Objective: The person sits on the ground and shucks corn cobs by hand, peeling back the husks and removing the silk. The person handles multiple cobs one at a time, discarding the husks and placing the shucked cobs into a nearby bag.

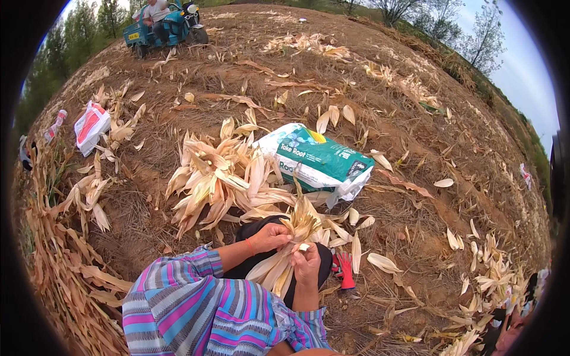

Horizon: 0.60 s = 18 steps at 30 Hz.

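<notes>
A bundle of dry corn husks point(272, 269) lies across my lap. My left hand point(270, 237) pinches its upper part between thumb and fingers. Close beside it, my right hand point(306, 262) is closed on the husks too, with a small pale piece showing at its fingertips; what that piece is, I cannot tell. Just beyond my hands the frayed husk tops point(305, 218) spread out. A large pile of corn husks point(213, 178) sits on the soil ahead of me, touching a green and white plastic sack point(325, 160) that bears writing.
Red work gloves point(344, 269) lie right of my knee. Dry corn stalks point(71, 276) are heaped at left, near a red and white bag point(92, 127). A person point(156, 15) sits on a teal cargo tricycle point(176, 26) far off. Husks and stubble litter the soil.
</notes>
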Available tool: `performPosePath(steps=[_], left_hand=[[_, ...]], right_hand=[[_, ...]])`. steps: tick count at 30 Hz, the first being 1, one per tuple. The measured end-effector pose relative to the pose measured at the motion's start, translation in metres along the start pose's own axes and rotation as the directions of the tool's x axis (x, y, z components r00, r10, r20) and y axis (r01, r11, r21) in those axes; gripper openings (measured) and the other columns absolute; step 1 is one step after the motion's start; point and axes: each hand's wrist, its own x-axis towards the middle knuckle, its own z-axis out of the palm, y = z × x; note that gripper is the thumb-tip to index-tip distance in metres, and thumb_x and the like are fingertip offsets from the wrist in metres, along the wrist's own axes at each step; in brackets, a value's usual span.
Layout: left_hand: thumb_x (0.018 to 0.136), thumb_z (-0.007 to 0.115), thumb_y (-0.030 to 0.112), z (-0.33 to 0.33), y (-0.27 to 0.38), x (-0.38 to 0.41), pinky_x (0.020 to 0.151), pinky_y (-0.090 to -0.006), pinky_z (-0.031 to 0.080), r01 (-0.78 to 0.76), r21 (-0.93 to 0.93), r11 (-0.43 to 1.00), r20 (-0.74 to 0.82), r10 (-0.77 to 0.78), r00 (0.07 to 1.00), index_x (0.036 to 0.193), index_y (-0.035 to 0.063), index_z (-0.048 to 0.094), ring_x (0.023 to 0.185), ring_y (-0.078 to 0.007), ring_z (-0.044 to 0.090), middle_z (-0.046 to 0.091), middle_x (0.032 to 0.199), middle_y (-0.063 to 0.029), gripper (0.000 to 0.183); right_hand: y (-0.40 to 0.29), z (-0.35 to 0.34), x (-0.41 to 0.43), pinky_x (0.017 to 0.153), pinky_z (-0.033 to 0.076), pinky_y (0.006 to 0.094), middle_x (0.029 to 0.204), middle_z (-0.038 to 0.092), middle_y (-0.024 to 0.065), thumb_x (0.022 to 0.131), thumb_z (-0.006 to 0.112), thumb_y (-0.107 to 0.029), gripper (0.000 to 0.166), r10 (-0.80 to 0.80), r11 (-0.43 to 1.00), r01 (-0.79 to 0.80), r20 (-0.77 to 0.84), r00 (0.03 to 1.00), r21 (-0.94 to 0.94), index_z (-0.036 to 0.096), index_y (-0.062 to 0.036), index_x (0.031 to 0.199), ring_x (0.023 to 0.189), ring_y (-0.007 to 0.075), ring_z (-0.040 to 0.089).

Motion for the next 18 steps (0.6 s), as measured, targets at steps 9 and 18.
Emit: performPosePath(steps=[9, 18], left_hand=[[0.091, 0.055, 0.017, 0.001, 0.000, 0.001, 0.048, -0.0216, 0.039, 0.049, -0.035, 0.998, 0.008, -0.049, 0.999, 0.063, 0.0058, 0.050, 0.052, -0.0068, 0.048, 0.051, 0.060, 0.0007, 0.031], [0.091, 0.054, 0.018, -0.001, 0.002, 0.000, 0.048, -0.0197, 0.038, 0.030, -0.055, 0.998, 0.029, -0.028, 0.999, 0.066, 0.0060, 0.053, 0.052, -0.0049, 0.048, 0.052, 0.060, 0.0018, 0.028]], right_hand=[[0.008, 0.004, 0.006, 0.056, 0.049, 0.0234, 0.085, 0.063, 0.0142, 0.088, 0.057, -0.004, 0.027, -0.060, 0.998, 0.055, -0.197, 0.978, -0.034, 0.046, -0.0029, 0.112, 0.058, 0.0116, 0.056], [0.012, 0.003, -0.004, 0.071, 0.051, 0.0277, 0.097, 0.062, 0.0106, 0.086, 0.058, -0.001, 0.025, -0.064, 0.988, 0.040, -0.162, 0.985, -0.147, 0.050, 0.0007, 0.110, 0.074, 0.0143, 0.061]])
